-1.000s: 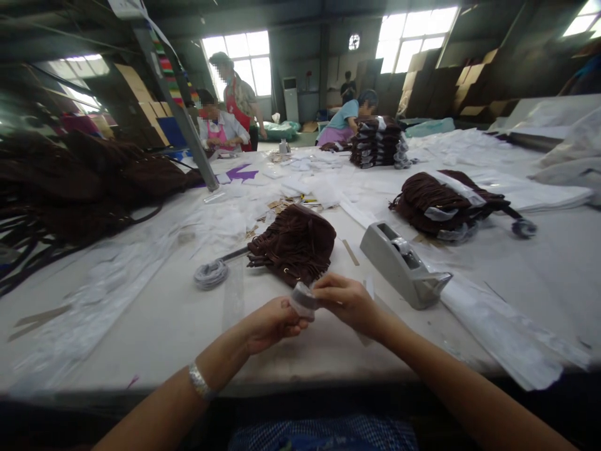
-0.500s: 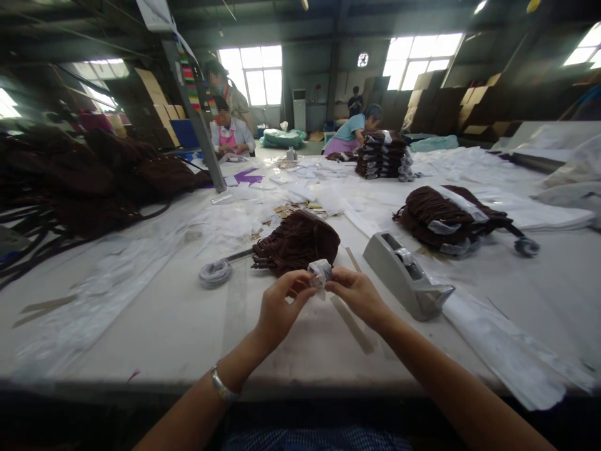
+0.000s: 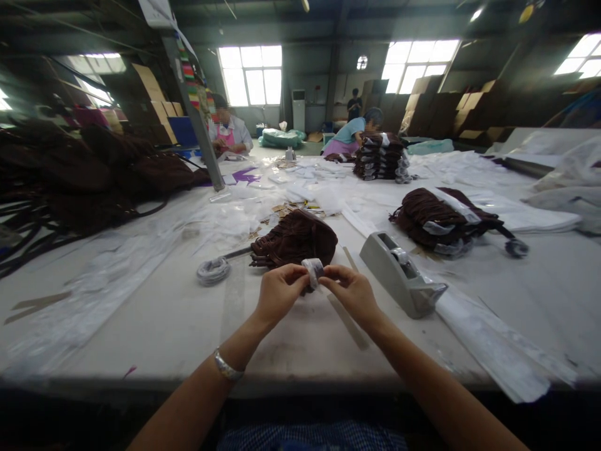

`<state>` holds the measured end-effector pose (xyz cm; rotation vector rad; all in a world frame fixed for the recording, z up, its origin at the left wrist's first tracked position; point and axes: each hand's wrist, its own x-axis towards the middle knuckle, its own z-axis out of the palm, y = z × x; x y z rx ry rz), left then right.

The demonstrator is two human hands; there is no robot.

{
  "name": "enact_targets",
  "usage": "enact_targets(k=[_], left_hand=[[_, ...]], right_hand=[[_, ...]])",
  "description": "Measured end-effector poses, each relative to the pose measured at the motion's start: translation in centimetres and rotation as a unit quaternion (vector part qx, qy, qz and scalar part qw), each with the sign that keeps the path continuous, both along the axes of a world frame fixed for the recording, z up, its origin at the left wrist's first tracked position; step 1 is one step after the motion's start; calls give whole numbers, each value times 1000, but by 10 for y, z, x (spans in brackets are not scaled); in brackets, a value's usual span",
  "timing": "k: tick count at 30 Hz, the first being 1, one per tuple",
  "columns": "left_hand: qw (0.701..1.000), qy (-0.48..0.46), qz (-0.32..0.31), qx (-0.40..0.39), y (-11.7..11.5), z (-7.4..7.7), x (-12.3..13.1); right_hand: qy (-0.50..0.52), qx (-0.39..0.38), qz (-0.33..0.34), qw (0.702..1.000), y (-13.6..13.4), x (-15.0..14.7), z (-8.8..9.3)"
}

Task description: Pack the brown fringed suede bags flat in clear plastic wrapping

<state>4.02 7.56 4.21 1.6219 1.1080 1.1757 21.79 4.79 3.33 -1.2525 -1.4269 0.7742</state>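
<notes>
Both my hands meet over the near middle of the white table (image 3: 154,319). My left hand (image 3: 278,293) and my right hand (image 3: 351,293) each pinch one side of a small whitish wrapped bundle (image 3: 313,270) held between them, fingers closed on it. Just behind the bundle lies a dark brown fringed bag (image 3: 295,239), its strap ending in a wrapped white coil (image 3: 212,270). A grey tape dispenser (image 3: 400,274) stands to the right of my right hand.
Another brown fringed bag (image 3: 441,219) lies at the right, a stack of packed ones (image 3: 381,156) farther back, and a heap of brown bags (image 3: 84,181) at the left. Clear plastic bags and paper scraps cover the table. Other people work at the far end.
My hands have lifted the bundle away from me toward the brown bag and turned it; the left hand's fingers have closed tighter on it.
</notes>
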Motion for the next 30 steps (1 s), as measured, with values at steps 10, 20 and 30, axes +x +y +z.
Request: enact_targets(k=[10,20,30], left_hand=[[989,-80,-44,-114,3,7,1],[993,-89,-44,-60,-3,-7,6],[997,-31,-60,25,-2,-28,10]], right_hand=[[72,1,11,997,2,-13,-9],[133,-50,46,989,4,-14,-10],[253,-76,37,964,2,-14,-13]])
